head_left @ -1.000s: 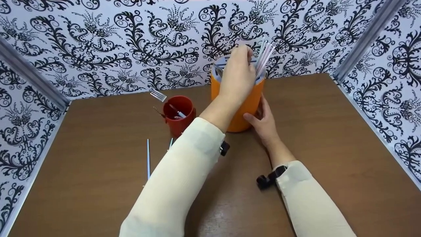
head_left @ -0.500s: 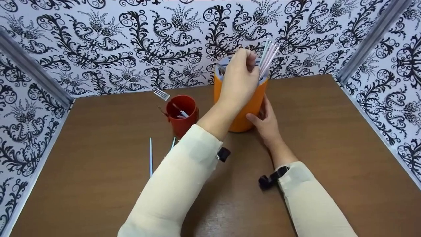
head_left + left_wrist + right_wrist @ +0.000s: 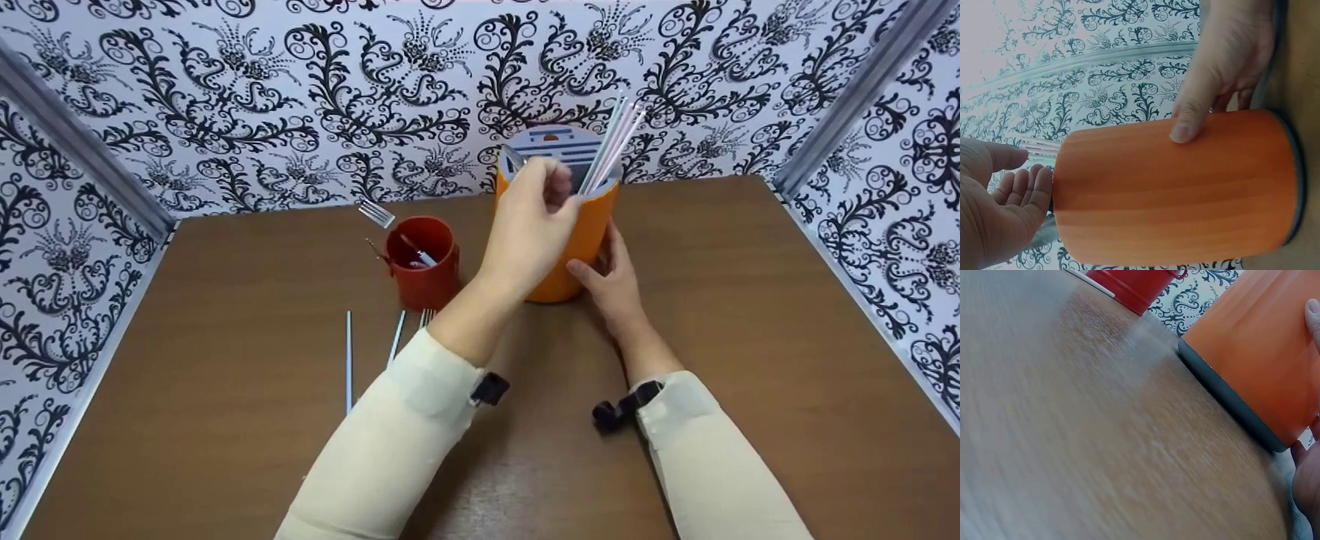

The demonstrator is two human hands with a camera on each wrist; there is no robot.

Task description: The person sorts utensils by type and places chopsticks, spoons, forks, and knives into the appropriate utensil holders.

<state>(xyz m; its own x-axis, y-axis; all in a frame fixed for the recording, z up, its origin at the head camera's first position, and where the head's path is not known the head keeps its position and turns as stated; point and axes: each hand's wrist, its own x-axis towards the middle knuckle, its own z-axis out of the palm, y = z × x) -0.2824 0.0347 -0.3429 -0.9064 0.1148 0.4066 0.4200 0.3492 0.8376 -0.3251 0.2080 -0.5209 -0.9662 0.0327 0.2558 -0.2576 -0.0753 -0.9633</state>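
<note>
An orange cylindrical utensil holder with a slotted grey top stands at the back of the table. My right hand grips its lower right side, thumb in front and fingers behind. By the front of the rim is my left hand, fingers loosely bent. In the left wrist view, a gap separates the left thumb from the fingers, with nothing between them. Several thin pale pink and green sticks rise from the holder's right side. A shiny metal piece pokes out at its left.
Left of the holder is a red cup with utensils inside and a fork sticking out over its rim. Two bluish sticks lie on the table in front of it. Fork tines show beside my left sleeve.
My left hand has moved down and left from over the holder's top, uncovering its slots. Fork tines on the table have come into sight. The right hand keeps its grip on the holder.
</note>
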